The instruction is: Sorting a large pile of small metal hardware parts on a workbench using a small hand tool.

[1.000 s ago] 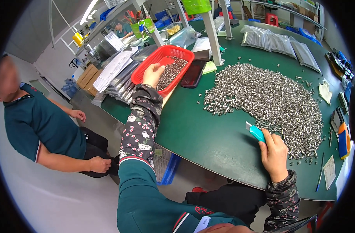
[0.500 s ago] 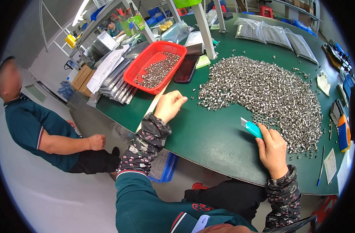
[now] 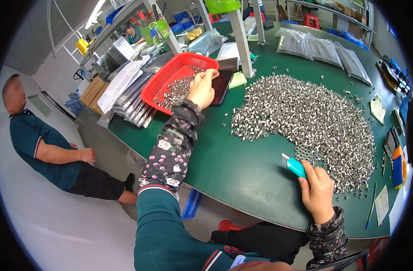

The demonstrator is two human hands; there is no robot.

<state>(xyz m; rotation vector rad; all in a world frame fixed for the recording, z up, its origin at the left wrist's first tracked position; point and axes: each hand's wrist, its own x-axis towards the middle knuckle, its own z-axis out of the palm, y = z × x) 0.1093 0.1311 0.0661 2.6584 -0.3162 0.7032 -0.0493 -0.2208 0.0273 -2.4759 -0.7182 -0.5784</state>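
Observation:
My right hand (image 3: pixel 318 192) is closed around a teal utility knife (image 3: pixel 296 168), its short blade pointing away to the left above the table. Beyond the knife spreads a wide heap of small silvery metal rings (image 3: pixel 306 106). My left hand (image 3: pixel 203 88) is over the near right part of a red plastic basket (image 3: pixel 153 92), fingers bent together; whatever they hold, if anything, is hidden. More small metal pieces (image 3: pixel 177 90) lie inside the basket. Just right of that hand, partly covered by it, is a dark phone (image 3: pixel 222 88).
Stacked bagged sheets (image 3: pixel 129 97) lie left of the basket. Clear bags of parts (image 3: pixel 312 45) rest at the far side of the green table (image 3: pixel 242 180). At the right are a pen (image 3: pixel 371 210) and an orange-and-blue tool (image 3: pixel 399 167). Another person (image 3: pixel 53 144) stands at the left.
My left hand has moved from the table forward to the red basket. The right hand keeps the utility knife in nearly the same place. The standing person has shifted slightly and lowered a hand.

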